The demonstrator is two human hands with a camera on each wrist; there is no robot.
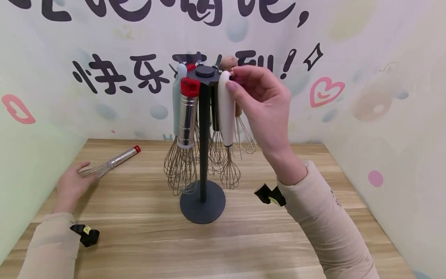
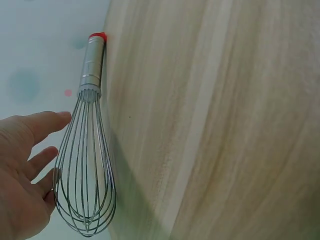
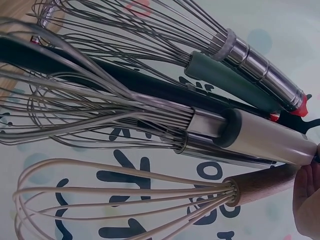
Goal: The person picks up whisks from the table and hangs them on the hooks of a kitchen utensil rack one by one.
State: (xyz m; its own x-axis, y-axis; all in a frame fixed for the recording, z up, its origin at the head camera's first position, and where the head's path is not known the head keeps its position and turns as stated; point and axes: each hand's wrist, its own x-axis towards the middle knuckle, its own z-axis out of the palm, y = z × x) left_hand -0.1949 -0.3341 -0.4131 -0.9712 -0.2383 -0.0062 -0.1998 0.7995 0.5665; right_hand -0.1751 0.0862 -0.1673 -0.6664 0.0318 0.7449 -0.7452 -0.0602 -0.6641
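Observation:
My right hand (image 1: pixel 270 104) pinches the top of a white-handled whisk (image 1: pixel 227 112), which hangs upright at the right side of a dark rotating-type stand (image 1: pixel 204 155). In the right wrist view only part of that hand (image 3: pixel 307 200) shows, at the end of the white handle. At the far left, a silver-handled whisk with a red cap (image 1: pixel 122 158) lies on the table, its wires toward me. My left hand (image 1: pixel 73 184) is beside those wires, its fingers loosely spread; in the left wrist view the fingertips overlap the edge of the wire loops (image 2: pixel 85 165).
More whisks hang around the stand: one with a silver handle and red cap (image 1: pixel 188 116), one light blue (image 1: pixel 176 104), one wooden (image 3: pixel 262 185). The round base (image 1: pixel 203 213) rests on the wood-grain table (image 1: pixel 209 252). Printed walls (image 1: pixel 139 112) enclose the back and sides.

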